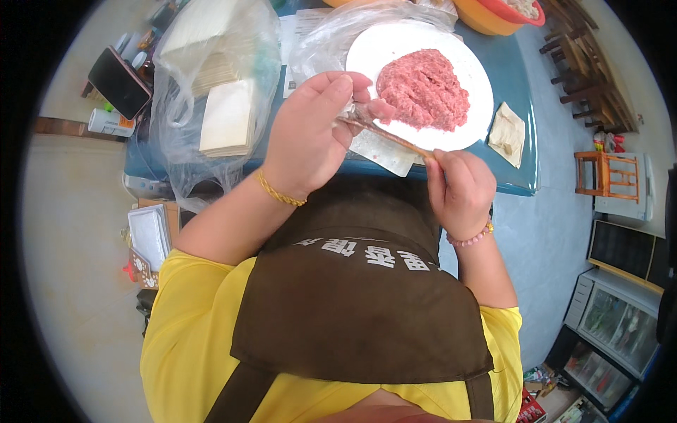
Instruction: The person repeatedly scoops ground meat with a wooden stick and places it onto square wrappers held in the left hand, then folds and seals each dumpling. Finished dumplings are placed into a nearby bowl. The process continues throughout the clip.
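Note:
My left hand point(320, 124) is raised at the near left edge of a white plate point(365, 47), its fingers pinched around a small crumpled wrapper point(359, 113) that looks thin and pale. My right hand point(463, 190) grips one end of a thin wooden stick point(399, 141), whose other end reaches to the wrapper in my left fingers. A mound of pink minced meat point(423, 90) lies on the plate. Square wrapper sheets point(227, 116) are stacked at the left, partly in a clear plastic bag point(174, 69). Under the plate's near edge lies a pale sheet point(383, 153).
The blue tabletop point(515, 69) holds a crumpled wrapper piece point(508, 135) at the right. An orange basin with a red bowl point(492, 16) stands at the far right. A phone point(120, 83) and a white container point(112, 122) are at the left. A wooden stool point(605, 174) stands beyond, right.

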Demonstrator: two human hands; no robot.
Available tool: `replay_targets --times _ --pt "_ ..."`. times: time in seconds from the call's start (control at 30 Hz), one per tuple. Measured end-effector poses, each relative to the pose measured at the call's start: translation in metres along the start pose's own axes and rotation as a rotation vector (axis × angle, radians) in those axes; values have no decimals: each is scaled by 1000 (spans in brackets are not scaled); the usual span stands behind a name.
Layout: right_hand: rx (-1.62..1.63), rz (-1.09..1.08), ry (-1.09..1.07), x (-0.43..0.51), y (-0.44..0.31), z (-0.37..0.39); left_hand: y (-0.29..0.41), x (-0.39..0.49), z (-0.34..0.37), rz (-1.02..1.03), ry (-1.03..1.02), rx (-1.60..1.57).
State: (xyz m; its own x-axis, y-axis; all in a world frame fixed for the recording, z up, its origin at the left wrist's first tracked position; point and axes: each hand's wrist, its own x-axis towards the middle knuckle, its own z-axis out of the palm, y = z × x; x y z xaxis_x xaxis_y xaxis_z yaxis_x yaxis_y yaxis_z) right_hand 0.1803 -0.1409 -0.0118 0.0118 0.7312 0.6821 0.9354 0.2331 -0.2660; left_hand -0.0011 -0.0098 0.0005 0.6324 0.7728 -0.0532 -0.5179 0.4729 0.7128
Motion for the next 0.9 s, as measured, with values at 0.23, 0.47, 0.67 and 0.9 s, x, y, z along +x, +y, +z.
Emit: replay_targets --times 0.23,0.47,0.67,0.9 --pt "120 87 -129 12 2 -15 -2 10 -15 412 -202 237" --pt "192 69 -305 19 28 -20 5 0 -17 378 -103 596" --pt "425 334 -140 -31 76 -6 79 73 -18 130 -92 469" --pt "469 286 -62 -34 82 -1 119 209 25 654 -10 1075"
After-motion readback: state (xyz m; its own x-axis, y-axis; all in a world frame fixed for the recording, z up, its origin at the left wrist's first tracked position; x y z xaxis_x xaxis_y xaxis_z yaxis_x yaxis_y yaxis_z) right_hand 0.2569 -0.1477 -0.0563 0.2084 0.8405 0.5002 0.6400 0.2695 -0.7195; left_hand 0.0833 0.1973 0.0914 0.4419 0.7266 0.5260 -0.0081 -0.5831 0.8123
